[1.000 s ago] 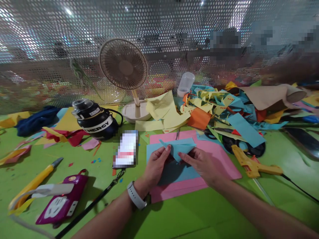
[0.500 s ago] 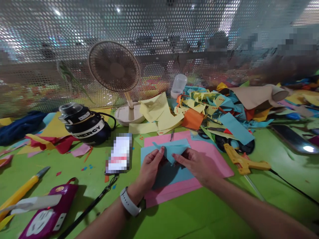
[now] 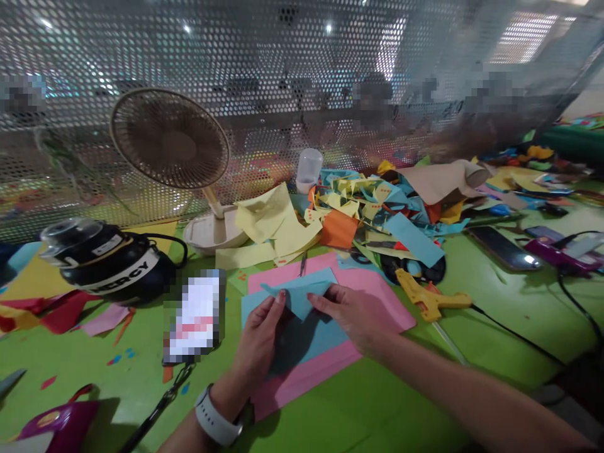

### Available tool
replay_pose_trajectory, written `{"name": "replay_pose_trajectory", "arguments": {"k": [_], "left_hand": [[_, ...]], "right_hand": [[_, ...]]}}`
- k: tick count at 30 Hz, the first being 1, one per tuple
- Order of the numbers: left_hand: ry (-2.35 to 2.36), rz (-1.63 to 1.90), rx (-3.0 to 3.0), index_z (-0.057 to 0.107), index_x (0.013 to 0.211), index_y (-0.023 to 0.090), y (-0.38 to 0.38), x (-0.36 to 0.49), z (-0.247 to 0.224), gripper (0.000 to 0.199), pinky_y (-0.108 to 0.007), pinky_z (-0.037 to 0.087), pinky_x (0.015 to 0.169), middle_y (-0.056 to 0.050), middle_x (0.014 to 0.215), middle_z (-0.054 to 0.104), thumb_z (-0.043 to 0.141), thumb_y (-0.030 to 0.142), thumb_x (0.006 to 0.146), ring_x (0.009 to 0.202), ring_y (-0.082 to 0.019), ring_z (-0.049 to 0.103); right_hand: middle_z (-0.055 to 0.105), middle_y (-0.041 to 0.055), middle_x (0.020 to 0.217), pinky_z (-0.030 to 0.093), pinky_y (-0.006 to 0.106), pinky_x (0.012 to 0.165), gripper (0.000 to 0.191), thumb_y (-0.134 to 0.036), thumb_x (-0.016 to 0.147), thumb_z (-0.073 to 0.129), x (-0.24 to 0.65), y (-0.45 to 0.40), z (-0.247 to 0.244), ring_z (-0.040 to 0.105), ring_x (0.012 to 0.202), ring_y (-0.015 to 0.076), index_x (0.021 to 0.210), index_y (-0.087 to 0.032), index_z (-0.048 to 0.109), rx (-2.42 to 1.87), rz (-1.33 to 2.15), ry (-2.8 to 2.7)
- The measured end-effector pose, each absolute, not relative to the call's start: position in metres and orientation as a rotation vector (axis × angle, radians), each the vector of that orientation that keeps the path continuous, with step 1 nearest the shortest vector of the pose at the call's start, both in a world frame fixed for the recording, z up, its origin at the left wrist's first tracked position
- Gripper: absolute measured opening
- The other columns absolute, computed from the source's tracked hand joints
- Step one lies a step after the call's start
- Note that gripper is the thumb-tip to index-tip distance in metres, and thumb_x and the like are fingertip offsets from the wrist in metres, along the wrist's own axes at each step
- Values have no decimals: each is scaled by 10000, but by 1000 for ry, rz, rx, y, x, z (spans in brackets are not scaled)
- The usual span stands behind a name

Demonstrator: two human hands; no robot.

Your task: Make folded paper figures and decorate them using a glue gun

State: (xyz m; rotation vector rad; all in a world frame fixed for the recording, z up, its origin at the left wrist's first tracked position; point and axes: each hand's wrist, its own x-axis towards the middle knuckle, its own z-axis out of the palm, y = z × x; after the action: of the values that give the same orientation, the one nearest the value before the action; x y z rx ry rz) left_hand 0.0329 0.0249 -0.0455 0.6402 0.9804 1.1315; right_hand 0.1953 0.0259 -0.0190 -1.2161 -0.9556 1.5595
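Note:
A small folded piece of light blue paper (image 3: 301, 302) is held between my two hands. My left hand (image 3: 265, 327) pinches its left side with the thumb on top. On the right side, my right hand (image 3: 343, 308) grips it between thumb and fingers. Beneath them lies a larger blue sheet (image 3: 314, 343), partly in the shadow of my hands. That sheet rests on pink paper (image 3: 377, 302), which spreads out to the right and toward me. The fingers under the folded piece are hidden.
A yellow glue gun (image 3: 429, 299) lies to the right, its cord trailing. A phone (image 3: 195, 318), a black bottle (image 3: 113, 264) and a fan (image 3: 172, 145) stand or lie left. Behind are paper scraps (image 3: 340, 229), a clear cup (image 3: 309, 170) and a perforated screen (image 3: 264, 63).
The view has swung to the right, so everything sits further left in the picture. Both hands keep their hold on the folded blue paper, with little visible change.

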Motion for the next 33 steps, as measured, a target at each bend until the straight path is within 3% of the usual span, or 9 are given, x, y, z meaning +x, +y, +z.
{"name": "replay_pose_trajectory", "arguments": {"k": [4, 9, 16, 25, 33], "left_hand": [[995, 1148, 600, 663, 700, 180, 25, 35, -39, 293, -175, 378, 453, 69, 551, 588, 815, 424, 640, 460, -66, 492], [970, 1173, 570, 678, 686, 176, 27, 39, -33, 325, -206, 485, 581, 39, 628, 671, 859, 413, 557, 576, -111, 605], [916, 1219, 523, 711, 740, 178, 28, 38, -39, 270, -241, 536, 671, 2, 690, 712, 851, 358, 596, 643, -147, 661], [1034, 1280, 455, 703, 723, 175, 29, 37, -37, 342, -190, 497, 558, 24, 668, 694, 892, 348, 497, 561, -105, 605], [994, 1259, 550, 623, 638, 177, 24, 39, -29, 323, -203, 462, 505, 52, 549, 584, 847, 398, 565, 505, -103, 540]], "right_hand": [[570, -33, 583, 331, 263, 555, 407, -545, 585, 778, 196, 25, -17, 444, 546, 98, 632, -182, 602, -1189, 1569, -909], [548, -40, 539, 311, 255, 532, 413, -545, 598, 774, 197, 26, -23, 424, 513, 87, 586, -178, 584, -1175, 1551, -885], [591, -10, 544, 333, 258, 544, 425, -567, 623, 748, 196, 27, -22, 482, 518, 96, 584, -166, 612, -1176, 1546, -839], [569, -30, 526, 391, 261, 522, 367, -501, 630, 763, 197, 28, -23, 504, 485, 99, 596, -176, 598, -1106, 1525, -803], [609, -7, 593, 373, 262, 546, 338, -492, 701, 716, 200, 27, -27, 512, 539, 105, 609, -178, 630, -1135, 1464, -916]]}}
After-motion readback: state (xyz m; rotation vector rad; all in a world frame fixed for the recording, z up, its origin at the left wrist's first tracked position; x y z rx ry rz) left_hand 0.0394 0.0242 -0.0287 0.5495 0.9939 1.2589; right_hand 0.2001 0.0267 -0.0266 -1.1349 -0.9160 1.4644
